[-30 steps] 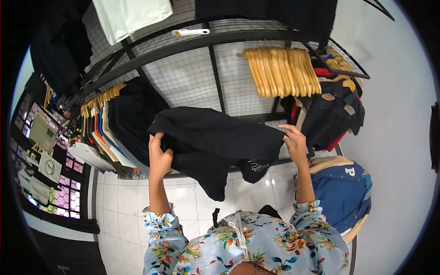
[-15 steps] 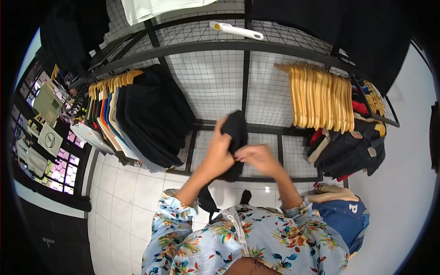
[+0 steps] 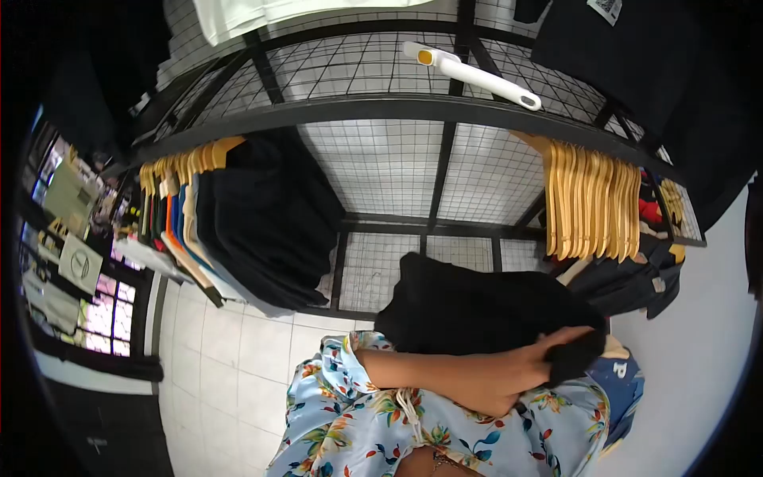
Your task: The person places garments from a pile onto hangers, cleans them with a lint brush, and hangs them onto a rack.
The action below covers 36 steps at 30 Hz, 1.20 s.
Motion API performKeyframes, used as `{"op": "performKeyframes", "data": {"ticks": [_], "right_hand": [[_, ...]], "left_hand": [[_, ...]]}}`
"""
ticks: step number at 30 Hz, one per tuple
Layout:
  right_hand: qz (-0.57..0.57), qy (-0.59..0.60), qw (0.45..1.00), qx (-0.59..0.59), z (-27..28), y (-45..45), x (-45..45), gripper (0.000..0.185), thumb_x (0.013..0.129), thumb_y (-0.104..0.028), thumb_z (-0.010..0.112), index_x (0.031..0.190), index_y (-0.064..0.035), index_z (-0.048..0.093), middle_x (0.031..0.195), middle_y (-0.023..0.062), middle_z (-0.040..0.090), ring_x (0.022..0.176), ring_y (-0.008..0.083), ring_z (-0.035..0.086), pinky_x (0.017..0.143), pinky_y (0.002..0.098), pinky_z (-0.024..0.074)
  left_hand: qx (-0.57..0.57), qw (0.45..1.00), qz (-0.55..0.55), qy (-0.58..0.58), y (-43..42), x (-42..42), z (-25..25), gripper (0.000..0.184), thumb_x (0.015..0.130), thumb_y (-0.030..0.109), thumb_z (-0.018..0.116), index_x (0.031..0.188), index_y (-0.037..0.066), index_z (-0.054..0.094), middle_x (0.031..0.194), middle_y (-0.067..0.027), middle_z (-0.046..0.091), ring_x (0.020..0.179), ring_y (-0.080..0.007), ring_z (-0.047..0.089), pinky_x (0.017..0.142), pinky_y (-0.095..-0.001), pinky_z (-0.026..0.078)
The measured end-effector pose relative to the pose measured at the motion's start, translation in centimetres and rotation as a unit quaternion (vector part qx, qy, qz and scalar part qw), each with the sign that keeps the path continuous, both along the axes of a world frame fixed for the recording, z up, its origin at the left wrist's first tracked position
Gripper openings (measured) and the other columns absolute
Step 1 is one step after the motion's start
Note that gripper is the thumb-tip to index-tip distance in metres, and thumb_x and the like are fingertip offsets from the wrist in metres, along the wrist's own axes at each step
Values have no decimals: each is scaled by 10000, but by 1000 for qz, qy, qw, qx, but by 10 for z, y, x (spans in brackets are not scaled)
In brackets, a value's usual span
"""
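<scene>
A black garment [image 3: 477, 306] hangs spread out in front of my body, its right end bunched. My left arm crosses to the right, and my left hand [image 3: 520, 374] grips that bunched end, with one finger stretched over the cloth. My right hand does not show; the garment or my left arm may hide it. Which kind of garment this is I cannot make out.
A rack with mesh panels stands ahead, dark clothes [image 3: 266, 215] hanging at its left and bare wooden hangers [image 3: 592, 203] at its right. A white handheld device [image 3: 485, 79] lies on the top shelf. A blue garment with a letter P [image 3: 624, 389] is low at the right.
The black garment went from a small bundle between both hands to spread wide. My left hand moved right and down with it. My right hand went out of sight.
</scene>
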State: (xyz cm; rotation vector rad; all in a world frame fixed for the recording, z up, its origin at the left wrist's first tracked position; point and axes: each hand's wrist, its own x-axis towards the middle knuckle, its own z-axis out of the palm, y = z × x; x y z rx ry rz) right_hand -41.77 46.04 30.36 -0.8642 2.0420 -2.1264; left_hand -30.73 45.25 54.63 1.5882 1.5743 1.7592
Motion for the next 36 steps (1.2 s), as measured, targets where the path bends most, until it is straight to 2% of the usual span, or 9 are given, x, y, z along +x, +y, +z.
{"op": "performKeyframes", "data": {"ticks": [5,7,9,11,15,22,27,29,36], "right_hand": [[-66,-21,998,0,21,-20,-8,440,790,-10,535,1208,-6,401,1203,137,448,845,164,583,728,260,472],[-104,-25,994,-6,29,-23,-10,442,791,-15,537,1210,-5,399,1212,139,437,846,166,582,727,261,473],[-143,-32,989,-12,37,-24,-5,444,792,-20,539,1211,-4,396,1222,141,426,848,167,581,725,262,474],[-175,-34,984,-16,48,-22,-2,446,793,-25,542,1213,-2,394,1231,143,415,849,169,580,724,263,474],[-212,-49,976,-20,69,-23,16,450,795,-35,546,1216,0,389,1249,147,394,852,172,577,721,265,476],[-242,-57,969,-16,112,-17,35,460,799,-53,554,1221,5,381,1281,154,355,858,178,573,716,269,478],[-266,-64,961,-29,137,-16,48,467,801,-65,560,1224,8,375,1303,159,328,862,182,570,713,271,480],[-279,-59,958,-30,150,-9,49,470,803,-70,562,1226,10,373,1313,161,317,863,184,569,711,272,481],[-324,-81,942,-38,170,16,76,483,806,-88,570,1231,15,364,1344,168,279,868,190,564,706,276,483]], "left_hand": [[-105,958,-263,52,-85,-43,-6,225,706,-27,510,920,-66,568,1383,-238,128,1300,-377,115,1028,-377,208],[-110,977,-180,29,-127,-71,-28,174,821,113,512,918,-22,563,1303,-226,336,1211,-331,353,947,-366,336],[-226,947,-18,-226,-150,-106,-42,238,855,246,521,839,10,545,1042,-172,564,951,-241,565,815,-316,439],[-142,945,273,-111,-131,-131,-100,265,817,223,586,709,7,476,699,-104,613,685,-226,623,627,-283,483],[-246,884,395,42,-90,-126,-130,274,837,204,555,655,38,434,527,-30,503,475,-122,506,459,-269,419],[-29,982,89,-164,-83,-123,-84,321,831,187,541,607,38,366,456,-29,403,377,-95,429,371,-254,321],[65,981,-181,-23,-78,-68,-32,341,843,188,526,592,36,352,462,-42,349,404,-102,366,403,-277,295],[2,930,-366,-40,-80,-41,-24,362,846,208,530,587,38,342,465,-53,342,416,-113,340,421,-293,292],[-61,930,-349,-97,-105,-78,-46,188,840,164,547,724,22,508,633,-34,534,547,-102,522,512,-241,401]]}}
